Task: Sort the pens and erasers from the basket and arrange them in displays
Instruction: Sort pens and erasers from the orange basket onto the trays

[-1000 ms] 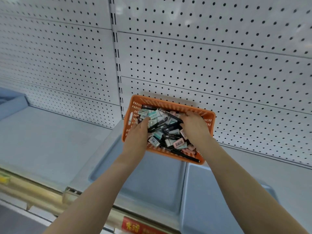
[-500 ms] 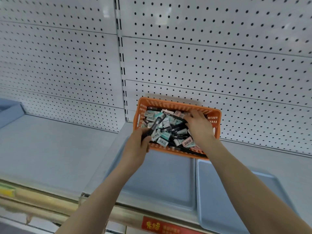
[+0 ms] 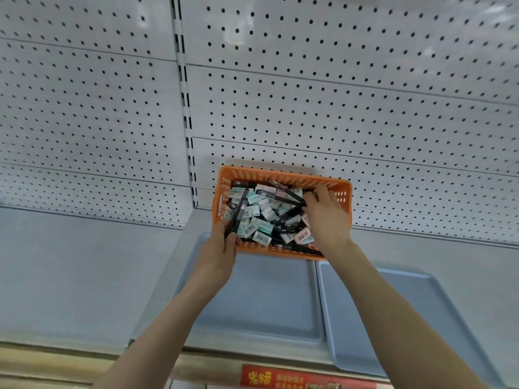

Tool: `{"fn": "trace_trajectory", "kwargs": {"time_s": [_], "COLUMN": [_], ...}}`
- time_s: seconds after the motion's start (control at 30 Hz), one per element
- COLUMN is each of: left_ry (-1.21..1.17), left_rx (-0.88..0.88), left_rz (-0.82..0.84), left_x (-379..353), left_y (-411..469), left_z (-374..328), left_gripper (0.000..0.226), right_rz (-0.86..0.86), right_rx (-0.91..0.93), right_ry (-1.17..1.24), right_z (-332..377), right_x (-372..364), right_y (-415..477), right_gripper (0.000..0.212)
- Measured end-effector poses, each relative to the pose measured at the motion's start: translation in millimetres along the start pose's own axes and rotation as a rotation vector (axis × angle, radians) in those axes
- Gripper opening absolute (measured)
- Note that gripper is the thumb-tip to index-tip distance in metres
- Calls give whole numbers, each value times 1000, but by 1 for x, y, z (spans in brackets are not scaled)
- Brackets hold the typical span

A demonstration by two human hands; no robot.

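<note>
An orange basket (image 3: 280,175) stands on the shelf against the pegboard, filled with several black pens and wrapped erasers (image 3: 259,217) in teal, white and pink. My left hand (image 3: 223,247) is at the basket's near left corner and grips a black pen (image 3: 238,210) that points up over the erasers. My right hand (image 3: 325,213) reaches into the right side of the basket, fingers curled down onto another black pen (image 3: 289,196); its fingertips hide the contact. Two empty blue trays lie in front: the left tray (image 3: 269,304) and the right tray (image 3: 407,318).
A white pegboard wall (image 3: 309,94) rises behind the basket, split by a slotted upright (image 3: 185,108). The grey shelf surface (image 3: 70,276) stretches to the left. A red price label (image 3: 295,379) runs along the shelf's front edge.
My left hand has taken a black pen and drawn back to the basket's near left corner. My right hand has shifted toward the back right of the basket. The camera view moved left.
</note>
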State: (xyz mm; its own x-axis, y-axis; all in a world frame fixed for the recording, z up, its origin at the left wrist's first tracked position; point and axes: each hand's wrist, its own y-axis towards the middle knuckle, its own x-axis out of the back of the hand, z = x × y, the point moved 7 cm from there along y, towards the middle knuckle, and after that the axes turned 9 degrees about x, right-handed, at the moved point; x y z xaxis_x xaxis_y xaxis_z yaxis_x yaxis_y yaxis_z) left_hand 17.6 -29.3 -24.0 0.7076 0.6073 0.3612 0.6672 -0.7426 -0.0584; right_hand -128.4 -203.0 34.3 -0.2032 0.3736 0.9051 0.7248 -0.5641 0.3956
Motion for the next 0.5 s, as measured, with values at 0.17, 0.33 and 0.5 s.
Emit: {"fn": "trace_trajectory", "kwargs": {"time_s": [0.17, 0.33, 0.5], "left_ry": [109, 420, 646], "left_rx": [-127, -163, -101], "left_rz": [99, 202, 264], "left_x": [3, 4, -14], "left_y": [-31, -64, -55], "left_z": [-5, 34, 61], "left_gripper": [20, 16, 37], "right_rz": [-74, 447, 562], "right_rx": [-133, -192, -324], "right_ry": [402, 656, 492], "right_z": [10, 36, 34], "right_x": [29, 3, -15], "right_y": [-57, -137, -165], "right_gripper": [13, 12, 13]}}
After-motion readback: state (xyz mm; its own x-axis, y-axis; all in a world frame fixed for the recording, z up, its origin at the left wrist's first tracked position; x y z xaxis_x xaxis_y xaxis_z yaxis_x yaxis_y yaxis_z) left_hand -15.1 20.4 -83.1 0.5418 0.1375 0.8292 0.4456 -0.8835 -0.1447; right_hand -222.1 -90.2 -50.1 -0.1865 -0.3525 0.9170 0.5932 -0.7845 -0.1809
